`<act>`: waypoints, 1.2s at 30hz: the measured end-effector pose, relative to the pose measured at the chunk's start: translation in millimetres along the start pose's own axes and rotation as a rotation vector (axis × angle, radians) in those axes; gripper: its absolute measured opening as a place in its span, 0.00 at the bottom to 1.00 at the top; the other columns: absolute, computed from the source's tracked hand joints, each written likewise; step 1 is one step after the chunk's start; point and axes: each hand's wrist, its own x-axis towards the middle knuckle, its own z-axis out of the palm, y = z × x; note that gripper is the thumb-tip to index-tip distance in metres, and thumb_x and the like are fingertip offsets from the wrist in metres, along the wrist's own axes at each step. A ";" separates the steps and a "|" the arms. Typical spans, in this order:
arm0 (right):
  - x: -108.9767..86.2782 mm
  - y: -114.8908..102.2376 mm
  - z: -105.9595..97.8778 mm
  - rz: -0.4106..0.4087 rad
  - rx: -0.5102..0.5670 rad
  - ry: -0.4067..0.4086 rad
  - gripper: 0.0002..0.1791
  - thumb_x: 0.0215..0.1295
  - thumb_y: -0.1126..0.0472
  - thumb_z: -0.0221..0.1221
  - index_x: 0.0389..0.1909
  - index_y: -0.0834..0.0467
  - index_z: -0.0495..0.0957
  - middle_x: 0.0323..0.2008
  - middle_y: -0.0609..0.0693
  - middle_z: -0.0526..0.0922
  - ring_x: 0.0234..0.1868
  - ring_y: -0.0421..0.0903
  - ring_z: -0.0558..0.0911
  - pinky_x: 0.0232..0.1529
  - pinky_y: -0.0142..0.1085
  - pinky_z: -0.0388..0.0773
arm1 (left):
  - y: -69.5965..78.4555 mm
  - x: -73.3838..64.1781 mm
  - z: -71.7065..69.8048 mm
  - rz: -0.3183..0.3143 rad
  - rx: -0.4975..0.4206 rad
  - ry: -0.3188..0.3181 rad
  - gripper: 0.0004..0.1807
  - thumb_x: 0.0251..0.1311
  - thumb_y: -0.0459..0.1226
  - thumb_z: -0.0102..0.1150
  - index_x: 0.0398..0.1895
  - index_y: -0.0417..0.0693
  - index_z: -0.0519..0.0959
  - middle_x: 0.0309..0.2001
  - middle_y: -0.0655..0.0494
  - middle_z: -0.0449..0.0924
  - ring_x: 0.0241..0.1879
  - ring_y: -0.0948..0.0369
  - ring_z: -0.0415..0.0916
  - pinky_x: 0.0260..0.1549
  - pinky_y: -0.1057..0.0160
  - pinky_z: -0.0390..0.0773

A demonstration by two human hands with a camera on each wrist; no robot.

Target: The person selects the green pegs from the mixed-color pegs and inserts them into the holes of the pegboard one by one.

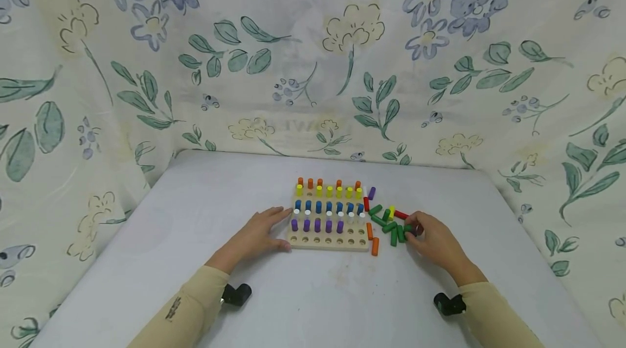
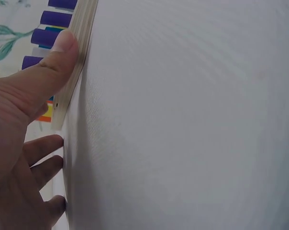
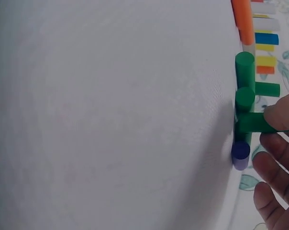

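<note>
A wooden pegboard (image 1: 327, 244) lies on the table, with rows of orange, yellow, blue, white and purple pegs standing in it and the nearest row of holes bare. My left hand (image 1: 261, 231) is at the board's left side, fingers spread; in the left wrist view its thumb (image 2: 63, 55) touches the board's edge. My right hand (image 1: 432, 236) pinches a green peg (image 3: 254, 122) between thumb and finger, at the right end of a pile of loose green pegs (image 1: 389, 227). In the right wrist view a purple peg (image 3: 240, 155) lies beside the pinched one.
Right of the board lie loose orange pegs (image 1: 375, 246), red pegs (image 1: 402, 215), a yellow peg (image 1: 392, 212) and a purple peg (image 1: 372, 193). A white cloth covers the table (image 1: 313, 299). Behind stands a flower-print curtain (image 1: 293, 65).
</note>
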 end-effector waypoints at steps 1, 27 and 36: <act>0.1 0.0 -0.1 -0.004 0.000 0.005 0.13 0.64 0.63 0.67 0.47 0.57 0.78 0.36 0.46 0.80 0.38 0.44 0.77 0.38 0.41 0.79 | -0.4 -0.2 0.2 0.000 0.003 -0.005 0.51 0.53 0.54 0.74 0.78 0.50 0.63 0.77 0.38 0.58 0.76 0.39 0.53 0.75 0.36 0.46; 3.5 -14.3 4.7 -0.065 0.080 0.101 0.15 0.64 0.61 0.69 0.50 0.58 0.80 0.34 0.44 0.80 0.34 0.43 0.75 0.33 0.36 0.77 | -0.2 -1.9 0.7 0.002 0.032 -0.020 0.49 0.55 0.58 0.70 0.78 0.53 0.63 0.78 0.38 0.54 0.78 0.38 0.46 0.75 0.37 0.43; 3.9 -26.8 9.4 -0.103 0.110 0.146 0.16 0.63 0.62 0.70 0.50 0.58 0.80 0.38 0.47 0.82 0.35 0.42 0.76 0.35 0.34 0.80 | 3.5 -2.3 1.4 -0.018 0.063 -0.017 0.48 0.55 0.59 0.70 0.78 0.55 0.64 0.78 0.38 0.55 0.78 0.39 0.46 0.75 0.36 0.44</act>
